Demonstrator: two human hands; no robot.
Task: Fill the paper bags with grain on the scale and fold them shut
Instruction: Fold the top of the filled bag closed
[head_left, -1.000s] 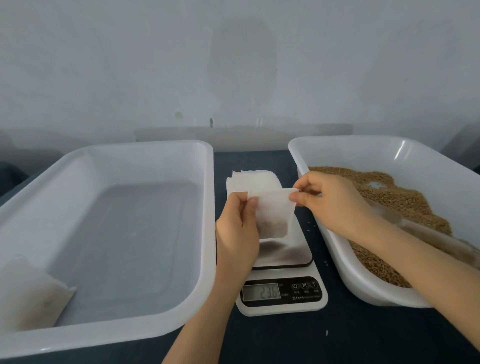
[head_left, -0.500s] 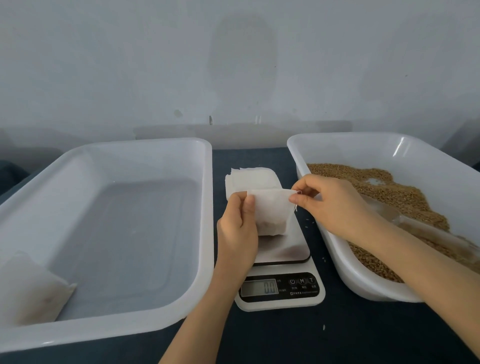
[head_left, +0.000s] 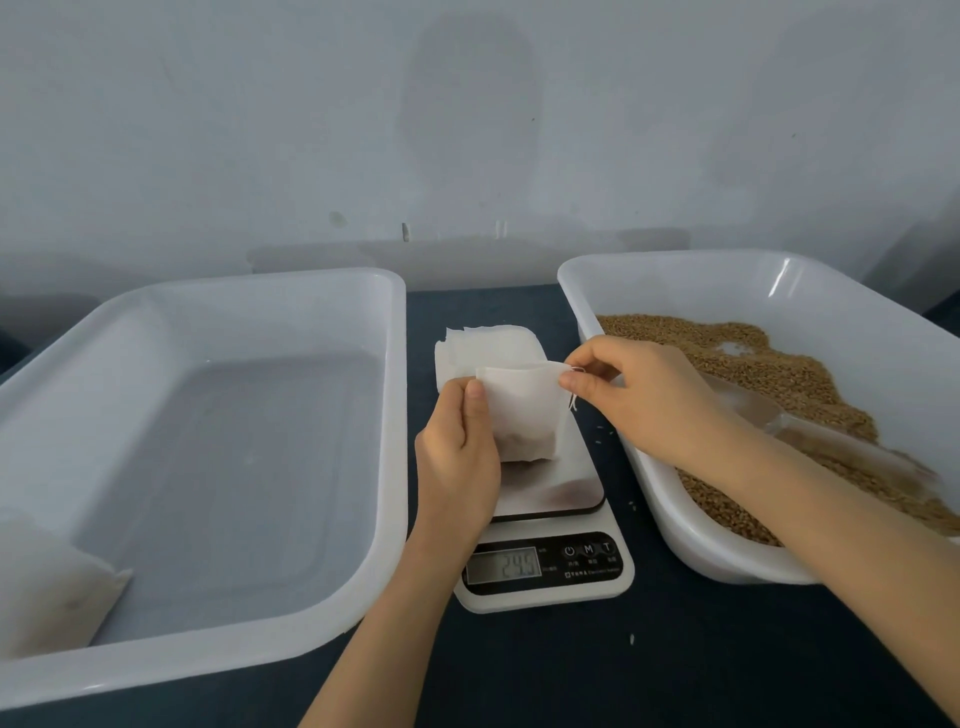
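Observation:
A small white paper bag (head_left: 524, 410) with grain showing dark in its bottom stands on the steel platform of the white scale (head_left: 550, 564), whose display reads about 24.5. My left hand (head_left: 460, 457) pinches the bag's upper left corner with thumb and fingers. My right hand (head_left: 639, 395) pinches the upper right corner, where a thin string hangs. Brown grain (head_left: 779, 364) fills the right tub, with a clear scoop (head_left: 810, 436) lying in it.
A stack of flat paper bags (head_left: 483, 345) lies behind the scale. A large white tub (head_left: 384, 415) stands at the left, with one filled bag (head_left: 47, 587) in its near left corner. The white grain tub (head_left: 670, 525) stands at the right. Loose grains dot the dark tabletop.
The bag was lifted off the scale half a second ago, when the display read near zero; now it rests on the platform again. Both hands keep their pinch on the top corners.

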